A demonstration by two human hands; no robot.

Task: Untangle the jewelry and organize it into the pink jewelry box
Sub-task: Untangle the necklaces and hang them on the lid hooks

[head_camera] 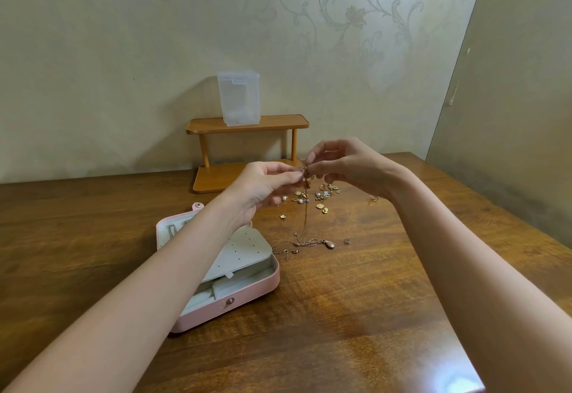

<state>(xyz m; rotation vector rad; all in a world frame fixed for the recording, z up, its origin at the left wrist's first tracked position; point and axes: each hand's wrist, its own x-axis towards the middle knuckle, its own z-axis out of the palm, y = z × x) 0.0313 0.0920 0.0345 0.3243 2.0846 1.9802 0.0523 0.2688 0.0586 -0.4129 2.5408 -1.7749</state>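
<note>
A thin rose-gold chain (305, 213) hangs from a knot held above the table. My left hand (263, 186) pinches the knot from the left and my right hand (346, 165) pinches it from the right, fingertips almost meeting. The chain's lower end lies on the wood with a teardrop pendant (330, 244). The pink jewelry box (247, 295) lies open at front left under my left forearm, its grey perforated panel (244, 253) raised. Several small gold earrings and charms (322, 196) lie scattered behind the hanging chain.
A wooden two-tier stand (247, 123) stands against the wall, with a clear plastic box (239, 98) on its top shelf. One loose earring (373, 198) lies to the right, another small piece (347, 240) near the pendant. The table's right edge (483, 203) runs diagonally.
</note>
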